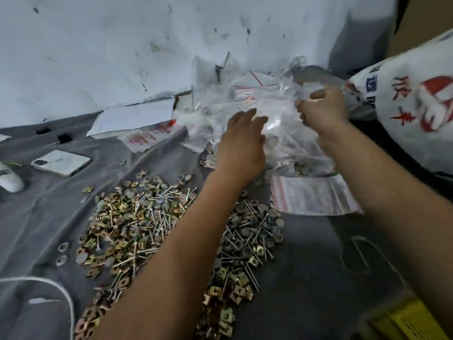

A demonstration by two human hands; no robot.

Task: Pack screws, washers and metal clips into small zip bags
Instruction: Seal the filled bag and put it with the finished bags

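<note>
Much of the task is judged to be left. A large pile of screws (157,224), washers (269,231) and clips (228,290) is spread loose on the grey sheet (36,217), below and nearer than both hands. A stack of empty zip bags (313,196) with red seal strips is laid just below the right hand (321,109). Some work is seen to be done: filled bags are gathered in a big clear bag (282,143), with washers visible through its lower edge.

The right hand's grip is closed on the rim of the clear bag. The left hand (241,143) is laid against the plastic with its fingers extended, gripping nothing.

Red characters are printed on the white sack (404,114) right of the right hand; they are too blurred to be read. The red print on the packet (147,138) left of the left hand is also illegible.
</note>
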